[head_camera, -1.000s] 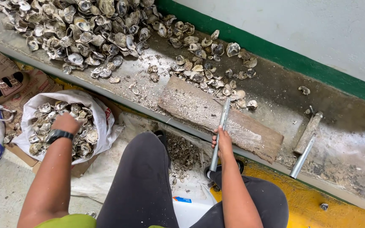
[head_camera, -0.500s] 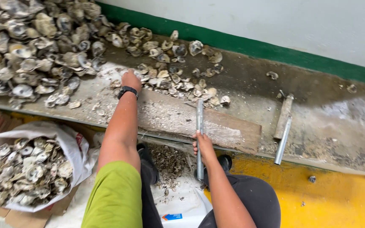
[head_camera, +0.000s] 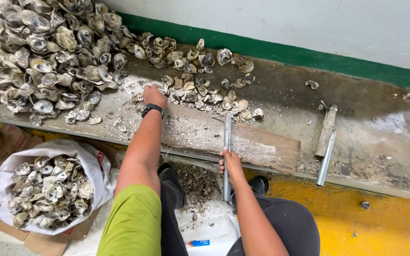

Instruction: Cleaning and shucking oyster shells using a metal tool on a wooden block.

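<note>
The left hand [head_camera: 153, 95] reaches into the oyster shells [head_camera: 48, 52] heaped on the desk [head_camera: 371, 142], fingers curled over one; whether they grip it, I cannot tell. The right hand [head_camera: 231, 163] holds a metal rod [head_camera: 227, 156] upright at the desk edge, over a plank [head_camera: 243, 142]

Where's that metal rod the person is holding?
In the head view the metal rod stands near centre, gripped by the right hand, its top lying across the wooden board.

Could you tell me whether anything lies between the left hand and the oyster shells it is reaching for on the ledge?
Nothing visible does. The left hand already rests among the loose oyster shells at the pile's edge, beyond the wooden board.
</note>
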